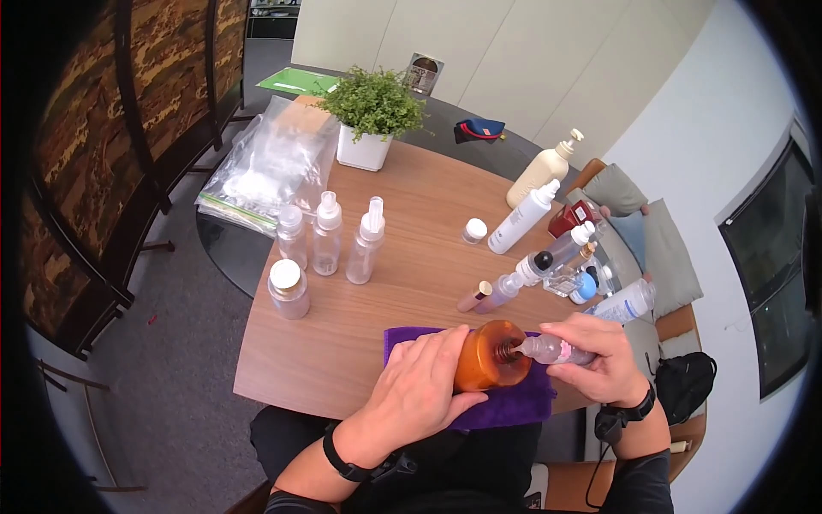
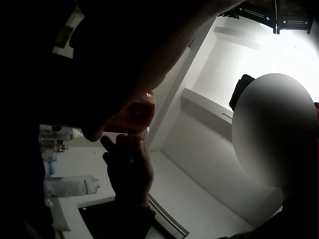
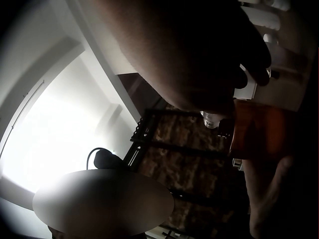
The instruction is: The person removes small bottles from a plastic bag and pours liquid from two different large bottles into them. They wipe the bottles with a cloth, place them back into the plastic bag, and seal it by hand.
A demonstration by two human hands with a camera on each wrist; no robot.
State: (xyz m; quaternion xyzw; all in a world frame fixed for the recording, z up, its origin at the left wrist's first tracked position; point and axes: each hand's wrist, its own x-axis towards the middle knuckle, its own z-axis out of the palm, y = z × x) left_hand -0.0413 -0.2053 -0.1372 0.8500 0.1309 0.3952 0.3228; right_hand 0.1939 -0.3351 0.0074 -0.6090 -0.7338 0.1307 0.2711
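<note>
My left hand [image 1: 421,377] grips a wide amber bottle [image 1: 486,370], its threaded neck tipped toward the right. In the left wrist view the amber bottle [image 2: 137,113] appears dark behind the hand. My right hand [image 1: 599,355] holds a small clear bottle [image 1: 572,351] with a pink mark, lying nearly level. The narrow end of the clear bottle is right at the amber bottle's open neck. Both are over a purple cloth [image 1: 522,408] at the table's near edge. The right wrist view shows the amber bottle [image 3: 261,130] beside the clear bottle [image 3: 210,119].
Clear spray bottles [image 1: 326,236] and a white-capped jar [image 1: 288,291] stand at left. A white jar [image 1: 474,230], a white bottle [image 1: 524,218], a cream pump bottle [image 1: 541,176] and several other bottles line the right. Plastic bags [image 1: 274,163] and a potted plant [image 1: 366,150] sit at the back.
</note>
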